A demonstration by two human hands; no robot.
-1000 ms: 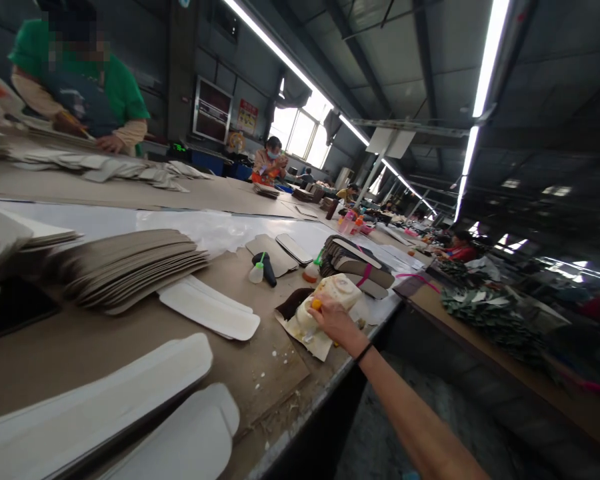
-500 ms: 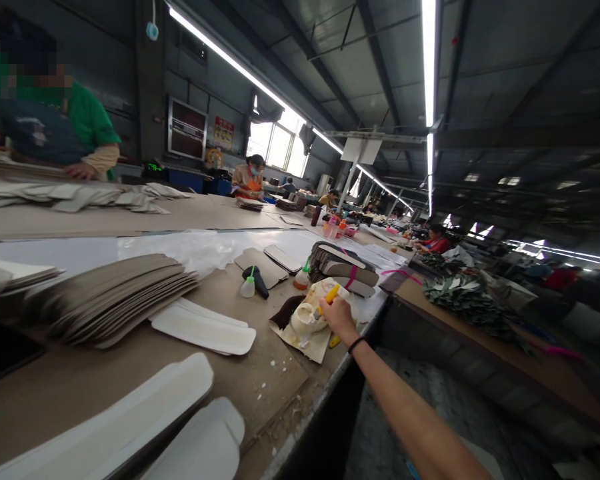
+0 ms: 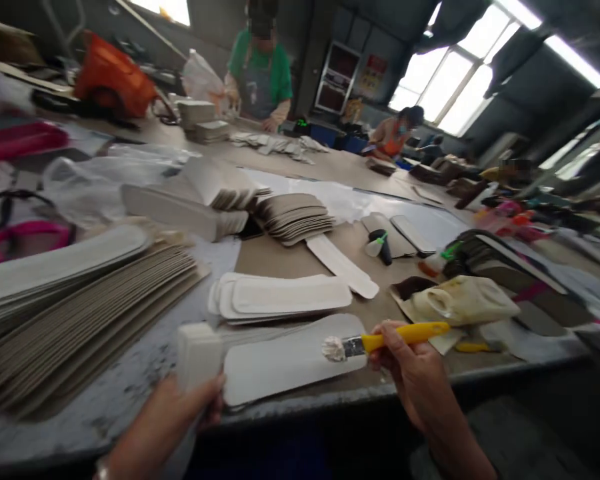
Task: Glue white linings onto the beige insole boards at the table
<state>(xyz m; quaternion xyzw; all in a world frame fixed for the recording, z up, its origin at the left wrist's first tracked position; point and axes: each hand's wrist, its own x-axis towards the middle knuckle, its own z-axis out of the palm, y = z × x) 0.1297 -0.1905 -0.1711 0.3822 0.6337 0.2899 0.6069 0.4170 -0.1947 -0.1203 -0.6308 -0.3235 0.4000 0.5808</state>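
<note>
A yellow-handled paintbrush is gripped in my right hand; a lump of thick white paste covers its bristles. The bristles are over the right part of a long white rounded panel at the table's near edge; contact cannot be made out. My left hand is closed around a small stack of white strips, just left of that panel. Behind it lies another pile of white panels. To the right stands a paste-smeared container.
Fanned grey-brown panels fill the left side, with another pile farther back. A small green-tipped bottle, a second yellow-handled tool and a strapped bundle lie to the right. A co-worker in green stands across the table.
My view has swung left. My right hand has brought the brush from the paste container to above the white panel. My left hand, out of view before, now shows with the strips.
</note>
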